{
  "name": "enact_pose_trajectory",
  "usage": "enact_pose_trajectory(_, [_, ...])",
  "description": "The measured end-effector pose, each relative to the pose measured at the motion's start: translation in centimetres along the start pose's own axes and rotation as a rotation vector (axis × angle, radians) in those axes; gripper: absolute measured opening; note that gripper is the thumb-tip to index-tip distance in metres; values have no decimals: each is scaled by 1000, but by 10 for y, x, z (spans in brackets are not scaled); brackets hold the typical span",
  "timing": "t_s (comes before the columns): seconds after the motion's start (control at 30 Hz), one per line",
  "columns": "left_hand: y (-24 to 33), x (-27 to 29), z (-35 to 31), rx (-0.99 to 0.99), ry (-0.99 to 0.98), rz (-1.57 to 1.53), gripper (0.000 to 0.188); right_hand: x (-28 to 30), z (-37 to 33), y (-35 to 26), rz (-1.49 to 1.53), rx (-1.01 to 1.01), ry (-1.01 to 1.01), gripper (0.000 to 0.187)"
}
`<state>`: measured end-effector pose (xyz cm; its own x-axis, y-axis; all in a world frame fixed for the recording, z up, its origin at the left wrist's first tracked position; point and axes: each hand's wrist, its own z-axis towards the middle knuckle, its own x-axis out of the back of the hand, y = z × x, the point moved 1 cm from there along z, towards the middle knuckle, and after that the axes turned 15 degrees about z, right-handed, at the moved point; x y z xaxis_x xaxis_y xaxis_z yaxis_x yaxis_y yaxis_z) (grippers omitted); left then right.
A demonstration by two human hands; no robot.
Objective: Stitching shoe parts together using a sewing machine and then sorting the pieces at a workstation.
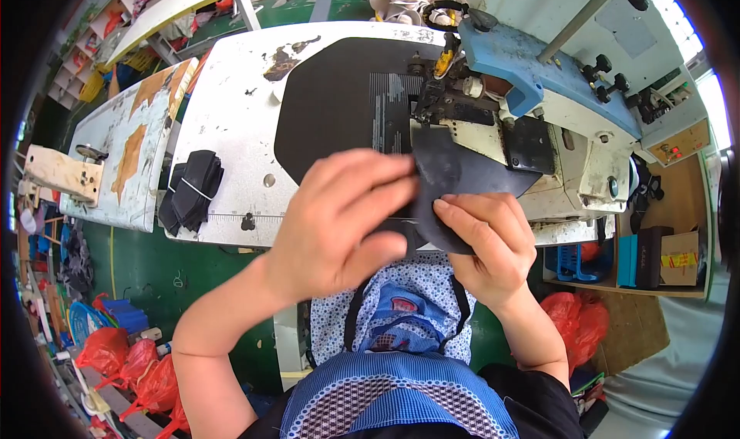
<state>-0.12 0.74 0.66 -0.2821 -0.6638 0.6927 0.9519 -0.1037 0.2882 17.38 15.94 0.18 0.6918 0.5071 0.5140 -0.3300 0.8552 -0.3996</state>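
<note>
The right hand (493,242) pinched one black, curved, flexible sheet (447,165) at the near side of one blue-and-cream metal machine (566,84); the left hand (331,215), half open, had fingertips at the sheet's edge. One white-banded black bundle (193,186) lay left of the machine.

Green floor (139,258), pale shelves (73,77), wooden cabinet (684,196)

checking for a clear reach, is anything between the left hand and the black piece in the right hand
Nothing visible is: the left hand's fingertips are right at the left edge of the black piece, which the right hand holds. The blue machine arm stands beyond, not between them.
</note>
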Motion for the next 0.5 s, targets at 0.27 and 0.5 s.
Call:
enact_pose_trajectory(0.27, [-19,10,25,195,-144,-46,27,-5,3,-2,72,-67,-17,48])
enact_pose_trajectory(0.5, [-15,-6,31,-29,-285,170,41,-12,10,4,23,-27,48,39])
